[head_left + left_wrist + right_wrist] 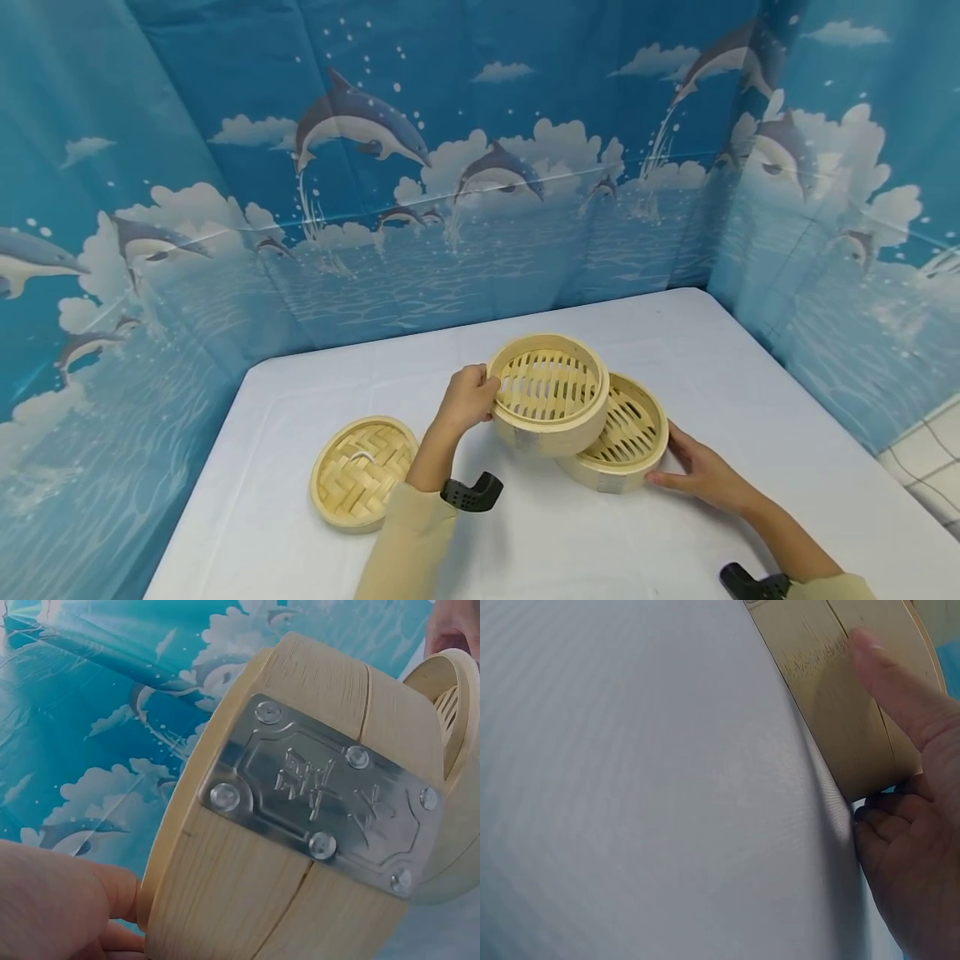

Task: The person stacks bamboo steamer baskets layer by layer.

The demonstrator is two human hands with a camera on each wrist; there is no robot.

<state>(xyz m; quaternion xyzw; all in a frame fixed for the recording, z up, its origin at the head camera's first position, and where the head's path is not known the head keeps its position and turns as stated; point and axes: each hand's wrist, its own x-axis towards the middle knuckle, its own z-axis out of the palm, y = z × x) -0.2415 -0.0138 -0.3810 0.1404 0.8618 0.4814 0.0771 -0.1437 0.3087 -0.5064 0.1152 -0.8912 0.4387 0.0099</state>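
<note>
Two round bamboo steamer baskets with slatted bottoms are near the middle of the table. My left hand grips the upper steamer basket at its left rim, thumb inside the edge. That basket is tilted and overlaps the lower steamer basket in the head view. A metal plate with raised characters is fixed to the upper one's wall. My right hand holds the lower basket at its right side, thumb against the outer wall and fingers curled by its bottom edge.
A woven bamboo lid with a small pale handle lies on the left of the white-covered table. A blue curtain printed with dolphins hangs behind and along the sides. White tiles show at the far right.
</note>
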